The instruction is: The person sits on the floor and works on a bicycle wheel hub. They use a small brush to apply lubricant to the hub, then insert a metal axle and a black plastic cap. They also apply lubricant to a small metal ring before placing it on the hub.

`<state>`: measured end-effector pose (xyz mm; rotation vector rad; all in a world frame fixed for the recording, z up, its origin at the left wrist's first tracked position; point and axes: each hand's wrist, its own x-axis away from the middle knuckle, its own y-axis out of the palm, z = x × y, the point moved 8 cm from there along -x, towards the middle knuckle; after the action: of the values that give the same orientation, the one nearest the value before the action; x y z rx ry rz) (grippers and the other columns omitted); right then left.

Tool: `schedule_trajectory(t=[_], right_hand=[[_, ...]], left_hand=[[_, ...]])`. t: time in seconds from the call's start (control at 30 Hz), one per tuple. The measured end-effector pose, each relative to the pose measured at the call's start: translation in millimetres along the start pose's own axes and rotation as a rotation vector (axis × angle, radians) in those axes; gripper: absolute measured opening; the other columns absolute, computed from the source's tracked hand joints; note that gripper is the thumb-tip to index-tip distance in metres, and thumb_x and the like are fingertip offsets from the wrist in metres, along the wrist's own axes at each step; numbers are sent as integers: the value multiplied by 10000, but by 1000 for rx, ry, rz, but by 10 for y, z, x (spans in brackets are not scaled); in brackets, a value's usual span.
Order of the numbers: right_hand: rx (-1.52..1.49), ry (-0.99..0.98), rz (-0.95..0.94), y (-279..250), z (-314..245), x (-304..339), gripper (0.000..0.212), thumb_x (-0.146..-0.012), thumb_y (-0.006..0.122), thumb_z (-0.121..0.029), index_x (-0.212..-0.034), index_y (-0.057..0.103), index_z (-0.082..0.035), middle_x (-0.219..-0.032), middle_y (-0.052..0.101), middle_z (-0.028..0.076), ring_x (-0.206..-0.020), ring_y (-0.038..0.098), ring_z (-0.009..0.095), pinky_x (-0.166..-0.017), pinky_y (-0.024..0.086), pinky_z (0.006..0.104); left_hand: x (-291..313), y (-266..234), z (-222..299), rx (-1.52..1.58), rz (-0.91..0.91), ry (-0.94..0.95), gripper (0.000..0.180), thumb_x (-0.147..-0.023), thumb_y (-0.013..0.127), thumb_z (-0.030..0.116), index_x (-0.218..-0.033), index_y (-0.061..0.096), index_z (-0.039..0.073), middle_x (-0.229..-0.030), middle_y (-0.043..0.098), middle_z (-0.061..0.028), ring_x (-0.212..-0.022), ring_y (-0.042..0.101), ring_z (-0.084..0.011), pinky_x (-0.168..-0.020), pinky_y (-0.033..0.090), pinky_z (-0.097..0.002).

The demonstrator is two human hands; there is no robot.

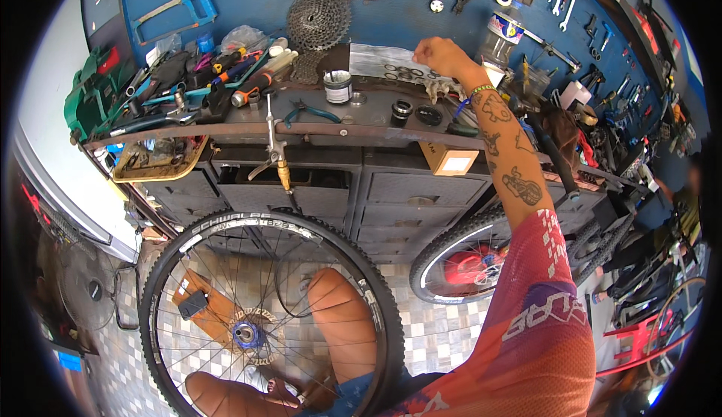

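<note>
My right hand [445, 57] is stretched over the back of the workbench, fingers curled in a pinch; whatever lies between them is too small to make out. Below it, several small dark rings [398, 69] lie on a white sheet [365, 56]. A bicycle wheel [385, 304] with a knobby black tyre stands upright before me, my bare legs seen through its spokes. Its blue hub [245, 333] carries a disc rotor. Nearer on the bench sit a black cylindrical part [401, 110], a white-labelled jar [338, 87] and blue-handled pliers [314, 112]. My left hand is out of sight.
Hand tools [203, 78] are heaped at the bench's left, beside a large cassette [320, 20]. A clear plastic bottle [502, 37] stands right of my hand. An inflator [277, 150] hangs off the front edge. A second wheel [423, 274] leans by the drawers.
</note>
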<state>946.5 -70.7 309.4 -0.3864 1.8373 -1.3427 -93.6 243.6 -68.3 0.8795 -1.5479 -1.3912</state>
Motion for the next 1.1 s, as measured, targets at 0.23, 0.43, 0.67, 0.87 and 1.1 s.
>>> schedule_trajectory(t=[0.23, 0.43, 0.67, 0.87, 1.1], right_hand=[[-142, 251, -261, 205, 291, 69, 249, -873, 830, -177, -1071, 801, -29, -875, 776, 121, -781, 743, 201, -767, 591, 368], [-86, 207, 470, -594, 786, 177, 111, -861, 774, -99, -966, 785, -65, -896, 786, 182, -910, 776, 372, -869, 601, 459], [-15, 210, 421, -718, 1070, 144, 333, -882, 752, -73, -1215, 773, -71, -1070, 799, 173, -982, 778, 306, -888, 605, 400], [132, 148, 295, -483, 829, 186, 473, -904, 700, -67, -1376, 700, -85, -1285, 747, 218, -1172, 736, 374, -1020, 578, 439], [2, 148, -83, -61, 681, 48, 467, -909, 688, -88, -1376, 694, -105, -1410, 666, 224, -1231, 685, 397, -1090, 536, 455]], left_hand=[[421, -300, 457, 75, 258, 98, 483, -857, 825, 30, -1320, 687, 5, -1241, 745, -125, -1197, 703, -252, -1049, 582, -444], [286, -693, 643, 100, 325, 28, 471, -887, 827, 61, -1334, 687, 14, -1253, 747, -133, -1200, 706, -237, -1055, 583, -418], [-73, -789, 292, -112, 420, 140, 447, -920, 785, 81, -1344, 667, -2, -1260, 736, -145, -1203, 702, -243, -1064, 578, -413], [-188, -767, 91, -222, 472, 201, 431, -949, 749, 99, -1352, 650, -16, -1266, 727, -155, -1205, 698, -248, -1072, 575, -409], [-291, -867, -118, -310, 506, 235, 416, -982, 707, 120, -1361, 630, -33, -1272, 717, -167, -1207, 694, -253, -1080, 570, -404]])
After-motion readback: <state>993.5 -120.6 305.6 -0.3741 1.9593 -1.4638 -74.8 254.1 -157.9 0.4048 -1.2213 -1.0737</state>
